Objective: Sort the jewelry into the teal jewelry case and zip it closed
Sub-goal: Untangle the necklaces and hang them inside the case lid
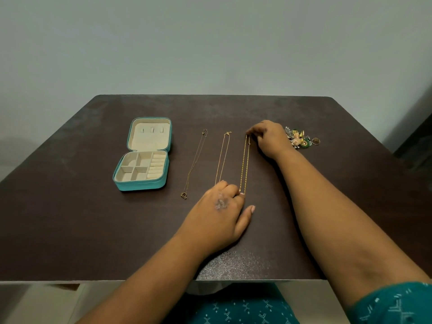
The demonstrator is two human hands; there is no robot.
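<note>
The teal jewelry case (121, 183) lies open at the left of the dark table, its cream lid panel up and its divided tray toward me. Three necklaces lie stretched in parallel lines to its right: a thin chain with a ring pendant (195, 163), a fine gold chain (223, 157) and a thicker gold chain (244, 164). My right hand (268, 139) pinches the far end of the thicker gold chain. My left hand (222, 213) rests on the table with curled fingertips at that chain's near end, covering the near end of the fine gold chain.
A heap of green and gold earrings (298, 139) and a small ring (316, 141) lie just right of my right hand. The table (70, 218) stands against a plain wall, its front edge close to my body.
</note>
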